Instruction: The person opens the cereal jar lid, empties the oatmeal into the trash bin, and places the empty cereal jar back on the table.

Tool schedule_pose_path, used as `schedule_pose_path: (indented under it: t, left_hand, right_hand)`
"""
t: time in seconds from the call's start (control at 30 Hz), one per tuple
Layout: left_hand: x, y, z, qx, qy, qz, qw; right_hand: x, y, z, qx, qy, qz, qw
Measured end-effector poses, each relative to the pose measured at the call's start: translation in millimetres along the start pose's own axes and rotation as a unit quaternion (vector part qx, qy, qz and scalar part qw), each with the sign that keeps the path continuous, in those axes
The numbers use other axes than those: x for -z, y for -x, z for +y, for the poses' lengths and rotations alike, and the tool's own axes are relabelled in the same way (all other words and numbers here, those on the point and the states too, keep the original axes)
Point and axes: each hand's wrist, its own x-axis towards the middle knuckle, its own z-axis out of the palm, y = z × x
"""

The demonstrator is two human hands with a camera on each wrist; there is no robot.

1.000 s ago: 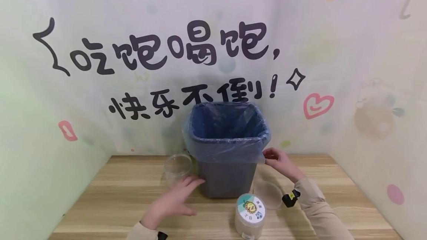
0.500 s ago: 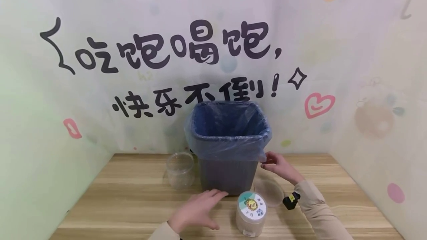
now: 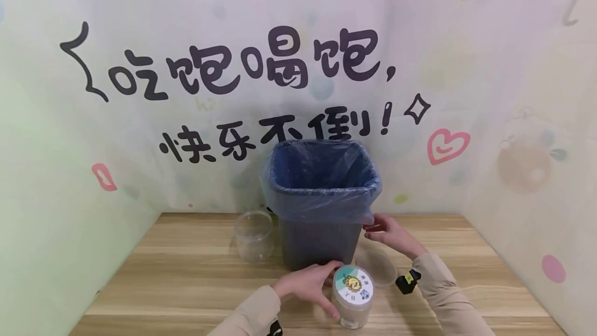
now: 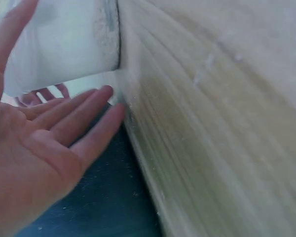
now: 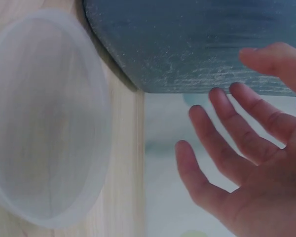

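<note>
A plastic jar with a flower-printed white and teal lid stands upright on the table, in front of the bin. My left hand is at the jar's left side, thumb in front and fingers behind. In the left wrist view its fingers are spread and nearly straight; whether they touch the jar I cannot tell. Beside the right wall of the blue-grey trash bin, my right hand hovers with loosely bent fingers holding nothing. A translucent blue bag lines the bin and folds over its rim.
An uncovered transparent jar stands left of the bin on the wooden table. Between the bin and my right wrist lies a round translucent lid. A printed backdrop rises behind the table.
My left hand has moved right, from near the uncovered jar past the bin's front to the labelled jar. The right hand stays beside the bin, nearly still.
</note>
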Motion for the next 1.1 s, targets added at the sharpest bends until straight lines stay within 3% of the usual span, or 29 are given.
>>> schedule_pose_path:
  t: [0.13,0.37,0.47,0.63,0.8,1.1]
  left_hand:
    - [0.6,-12.5,-2.4,0.004,0.079,-0.026,0.9965]
    - [3.3,-28.0,-2.8,-0.027,0.078,-0.061,0.9947]
    - [5.5,-30.1,-4.6,-0.034,0.086,-0.062,0.9938]
    - [12.4,-25.2,-5.1,-0.028,0.098,-0.029,0.9944]
    - [19.2,-18.3,-1.8,-0.030,0.055,0.005,0.9980]
    - [30.2,2.1,6.6,-0.036,-0.032,0.038,0.9981]
  right_hand:
    - [1,-1,-2,0.008,-0.006,-0.013,1.000]
    - [1,-2,-6,0.011,0.001,-0.025,1.000]
    - [1,-1,-8,0.002,0.005,-0.033,0.999]
    - [2,1,-11,-0.008,0.019,-0.046,0.999]
    - [-1,7,-18,-0.015,0.053,-0.055,0.997]
    - [-12,22,-40,0.021,0.119,-0.113,0.986]
